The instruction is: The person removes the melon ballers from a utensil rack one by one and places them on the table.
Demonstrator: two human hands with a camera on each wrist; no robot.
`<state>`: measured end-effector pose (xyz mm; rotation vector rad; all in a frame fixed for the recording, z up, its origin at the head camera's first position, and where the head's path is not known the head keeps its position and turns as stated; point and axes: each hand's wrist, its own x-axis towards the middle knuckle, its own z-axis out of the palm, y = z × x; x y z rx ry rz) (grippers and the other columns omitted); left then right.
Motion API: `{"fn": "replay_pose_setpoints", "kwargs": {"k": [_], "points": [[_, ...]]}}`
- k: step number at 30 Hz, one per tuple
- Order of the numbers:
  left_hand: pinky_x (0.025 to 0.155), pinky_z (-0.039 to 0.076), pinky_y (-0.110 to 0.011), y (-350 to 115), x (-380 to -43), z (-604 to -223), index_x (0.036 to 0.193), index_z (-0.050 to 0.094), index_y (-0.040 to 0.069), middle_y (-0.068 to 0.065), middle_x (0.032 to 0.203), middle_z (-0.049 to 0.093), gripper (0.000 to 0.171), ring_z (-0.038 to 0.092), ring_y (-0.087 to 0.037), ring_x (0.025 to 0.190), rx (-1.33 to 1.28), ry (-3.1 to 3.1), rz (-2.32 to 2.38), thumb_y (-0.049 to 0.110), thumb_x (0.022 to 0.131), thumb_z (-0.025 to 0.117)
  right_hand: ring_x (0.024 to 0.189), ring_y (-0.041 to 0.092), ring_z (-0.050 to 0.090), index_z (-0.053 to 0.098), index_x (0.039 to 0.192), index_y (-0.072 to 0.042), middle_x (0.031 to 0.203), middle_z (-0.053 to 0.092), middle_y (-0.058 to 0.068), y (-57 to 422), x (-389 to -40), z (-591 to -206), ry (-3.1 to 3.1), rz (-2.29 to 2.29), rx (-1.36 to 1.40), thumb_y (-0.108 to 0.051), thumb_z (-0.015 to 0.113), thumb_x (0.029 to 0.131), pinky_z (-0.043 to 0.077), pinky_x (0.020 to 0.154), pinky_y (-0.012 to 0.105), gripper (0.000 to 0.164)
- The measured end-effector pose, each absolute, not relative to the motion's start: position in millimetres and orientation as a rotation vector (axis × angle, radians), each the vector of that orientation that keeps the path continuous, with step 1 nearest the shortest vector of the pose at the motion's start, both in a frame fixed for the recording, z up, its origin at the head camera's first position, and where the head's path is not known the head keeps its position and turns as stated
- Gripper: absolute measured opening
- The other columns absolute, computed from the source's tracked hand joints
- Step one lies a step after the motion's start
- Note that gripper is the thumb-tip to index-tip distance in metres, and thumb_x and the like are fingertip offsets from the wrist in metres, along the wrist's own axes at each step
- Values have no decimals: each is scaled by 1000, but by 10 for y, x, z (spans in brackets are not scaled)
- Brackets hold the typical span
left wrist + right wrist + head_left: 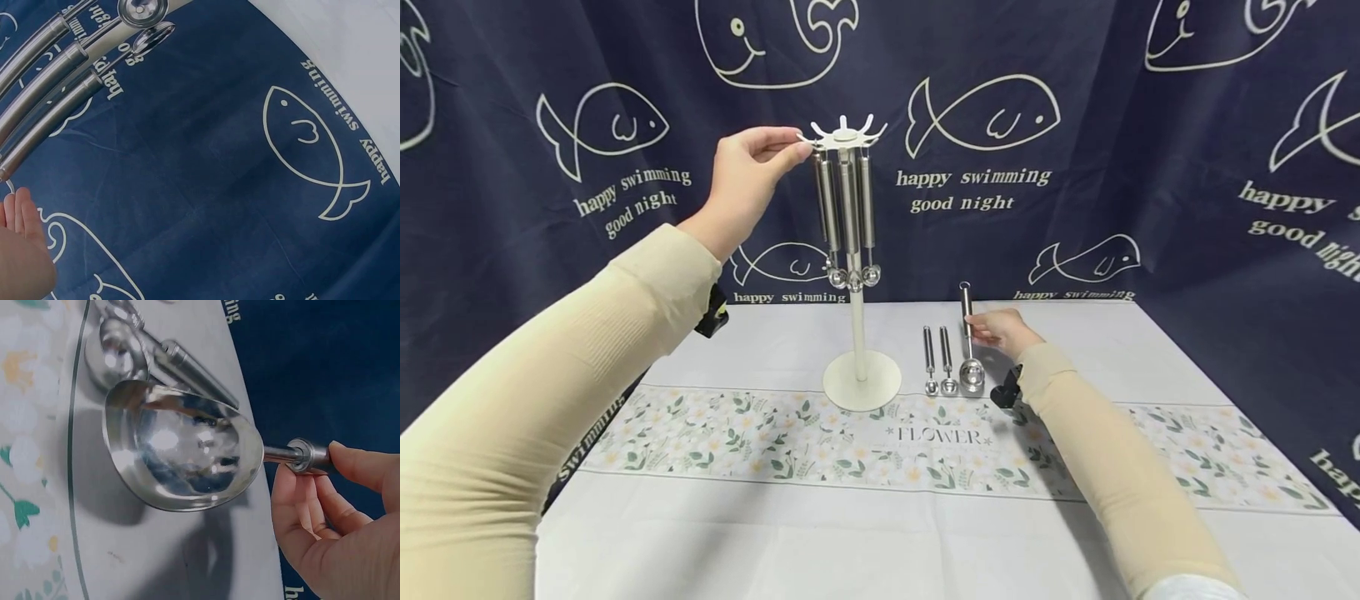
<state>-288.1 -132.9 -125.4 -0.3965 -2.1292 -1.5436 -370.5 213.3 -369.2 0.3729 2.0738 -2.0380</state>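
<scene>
My left hand (751, 179) pinches a hook at the top edge of a white rotating utensil rack (846, 135) between thumb and fingers. From that rack hang several metal scoops (850, 200), bowls down; their steel handles (37, 94) cross the upper left corner in the left wrist view. My right hand (1000, 327) grips a large steel scoop (972, 377) by its handle, and the bowl of this scoop faces up in the right wrist view. To its left, two smaller scoops (947, 358) lie side by side. The tip of its handle is hidden by my fingers in the right wrist view.
Under everything is a white table cover (760, 517) with a floral band (722, 433) lettered FLOWER. The rack's round base (838, 392) stands left of the loose scoops. A dark blue curtain (850, 50) with fish drawings hangs right behind the table.
</scene>
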Motion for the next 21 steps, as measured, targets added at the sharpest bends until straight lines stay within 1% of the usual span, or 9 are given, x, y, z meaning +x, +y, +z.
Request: {"fn": "replay_pose_setpoints", "kwargs": {"k": [3, 9, 16, 21], "points": [[100, 47, -23, -1321, -2872, -1247, 120, 66, 3, -3, 109, 72, 41, 67, -6, 97, -390, -2138, -1541, 23, 85, 76, 59, 7, 64, 52, 94, -2, 66, 64, 0, 2158, -3730, -3735, 2087, -2019, 394, -2, 61, 92, 59, 71, 24, 10], [99, 48, -23, -1308, -2871, -1249, 118, 68, 3, -4, 110, 72, 39, 67, -5, 94, -399, -2122, -1547, 21, 85, 76, 58, 7, 65, 52, 93, -3, 64, 64, 1, 2198, -3803, -3837, 2069, -2016, 391, -2, 62, 92, 59, 67, 23, 10], [98, 48, -22, -1322, -2892, -1249, 117, 68, 5, -2, 108, 72, 37, 67, -5, 95, -404, -2120, -1535, 22, 85, 76, 58, 6, 64, 53, 96, -1, 64, 63, 0, 2244, -3883, -3948, 2088, -1939, 367, -2, 61, 92, 59, 69, 23, 9], [100, 47, -22, -1314, -2902, -1264, 118, 68, 6, -1, 105, 72, 38, 67, -6, 97, -393, -2119, -1557, 23, 85, 76, 55, 6, 63, 54, 96, -1, 63, 61, -2, 2254, -3907, -4011, 2099, -1876, 389, -3, 63, 92, 59, 67, 22, 10]]}}
